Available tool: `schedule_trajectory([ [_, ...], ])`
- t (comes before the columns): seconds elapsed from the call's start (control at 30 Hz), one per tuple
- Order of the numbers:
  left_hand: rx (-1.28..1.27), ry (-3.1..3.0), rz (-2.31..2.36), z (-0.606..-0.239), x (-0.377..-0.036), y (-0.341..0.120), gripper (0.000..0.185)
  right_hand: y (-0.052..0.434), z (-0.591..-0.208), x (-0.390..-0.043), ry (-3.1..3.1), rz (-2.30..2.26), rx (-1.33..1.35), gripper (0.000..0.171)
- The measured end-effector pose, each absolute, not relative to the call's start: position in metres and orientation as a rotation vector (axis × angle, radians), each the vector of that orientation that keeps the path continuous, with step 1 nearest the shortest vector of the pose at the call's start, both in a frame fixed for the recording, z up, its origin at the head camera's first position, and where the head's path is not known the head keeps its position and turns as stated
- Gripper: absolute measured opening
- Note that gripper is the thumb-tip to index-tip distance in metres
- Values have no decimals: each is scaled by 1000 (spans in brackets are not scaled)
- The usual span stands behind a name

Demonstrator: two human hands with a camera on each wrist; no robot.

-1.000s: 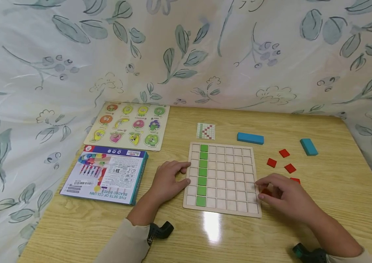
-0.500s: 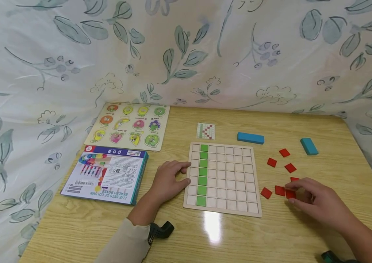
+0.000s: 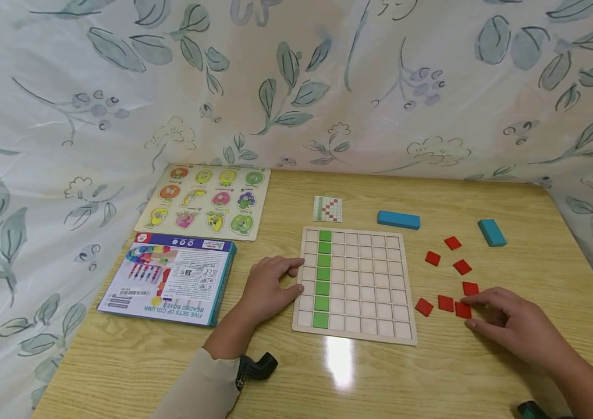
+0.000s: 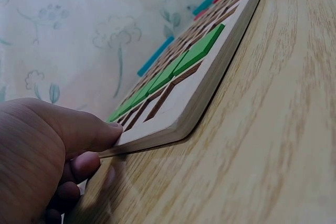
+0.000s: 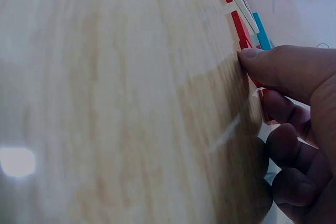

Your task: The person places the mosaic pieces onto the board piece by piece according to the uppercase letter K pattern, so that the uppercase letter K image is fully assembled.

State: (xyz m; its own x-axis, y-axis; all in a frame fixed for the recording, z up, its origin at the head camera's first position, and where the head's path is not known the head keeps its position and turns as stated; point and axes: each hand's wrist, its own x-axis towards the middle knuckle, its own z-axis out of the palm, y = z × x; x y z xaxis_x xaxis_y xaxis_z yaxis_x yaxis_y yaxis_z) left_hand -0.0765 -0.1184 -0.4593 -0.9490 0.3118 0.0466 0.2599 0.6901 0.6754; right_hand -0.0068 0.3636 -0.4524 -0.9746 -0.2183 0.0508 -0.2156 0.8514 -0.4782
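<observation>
My left hand (image 3: 270, 288) rests at the left edge of a wooden grid board (image 3: 366, 340), with thumb (image 4: 100, 135) and index finger touching its rim. A column of green tiles (image 3: 323, 274) fills the board's second column from the left; its other cells are bare. To the right of the board, my right hand (image 3: 516, 320) is low over the table, thumb and index finger spread. Their tips are right at the right side of a red tile (image 3: 462, 311). Close by lie two more red tiles, one to its left (image 3: 445, 303) and one just above (image 3: 470, 288).
Several other red tiles, such as one farther back (image 3: 432, 258), lie loose. Two blue blocks, one long (image 3: 398, 220) and one at right (image 3: 492, 233), are behind. A pattern card (image 3: 328, 209) sits beyond the board. At left are a boxed set (image 3: 170, 279) and a fruit puzzle (image 3: 204, 203).
My right hand has moved right, from beside the board's edge to the red tile farther right, then backed off slightly, uncovering red tiles. The left hand and board have stayed in place.
</observation>
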Motion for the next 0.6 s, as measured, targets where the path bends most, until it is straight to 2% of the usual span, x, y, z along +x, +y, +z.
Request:
schedule_trajectory([
  [0.3,473,2828,1096,-462,-78,-119,51,363,-452,-8,2984,-766,-297,36],
  [0.6,498,2839,1106,-461,-76,-119,51,365,-449,-17,3033,-783,-395,35],
])
